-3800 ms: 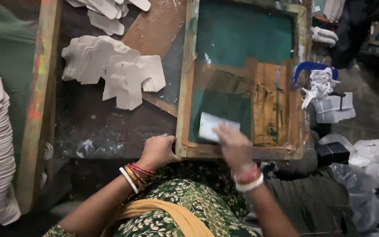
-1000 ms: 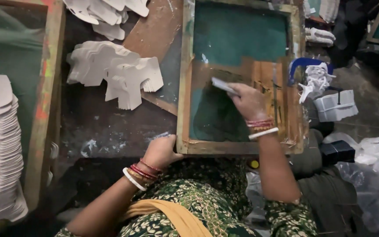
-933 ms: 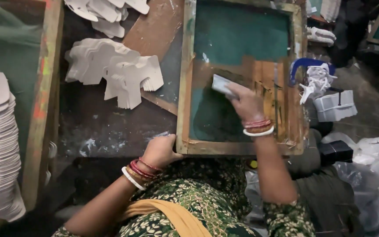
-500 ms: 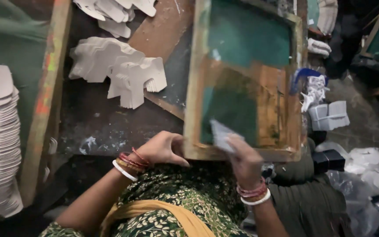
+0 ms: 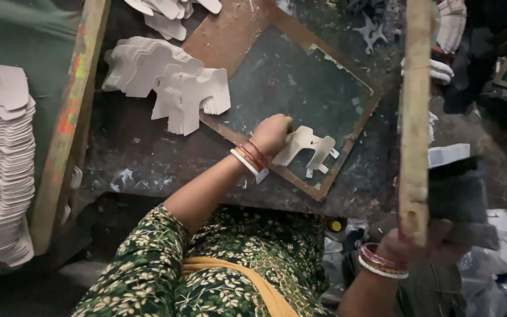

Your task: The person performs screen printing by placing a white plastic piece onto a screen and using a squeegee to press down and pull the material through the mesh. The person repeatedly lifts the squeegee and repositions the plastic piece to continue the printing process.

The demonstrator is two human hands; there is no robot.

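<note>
My left hand (image 5: pixel 271 134) is closed on the edge of a white die-cut card piece (image 5: pixel 311 147) that lies on a dark board with a brown border (image 5: pixel 300 82). The wooden printing screen frame (image 5: pixel 415 117) stands tilted up on its edge at the right, seen edge-on. Low on that frame, my right hand (image 5: pixel 412 246) grips the wood; the hand is blurred. A white squeegee (image 5: pixel 448 155) shows just behind the raised frame.
A fanned pile of white card cutouts (image 5: pixel 165 82) lies left of the board, with more (image 5: pixel 171 9) at the top. A tall stack of cutouts (image 5: pixel 1 176) stands far left beside another wooden-framed green screen (image 5: pixel 68 117). Bags and clutter (image 5: pixel 500 235) fill the floor at right.
The screen frame lay flat over the board while my right hand drew the squeegee toward me. Now the frame is swung up at the right, and my left hand has moved onto the uncovered card piece.
</note>
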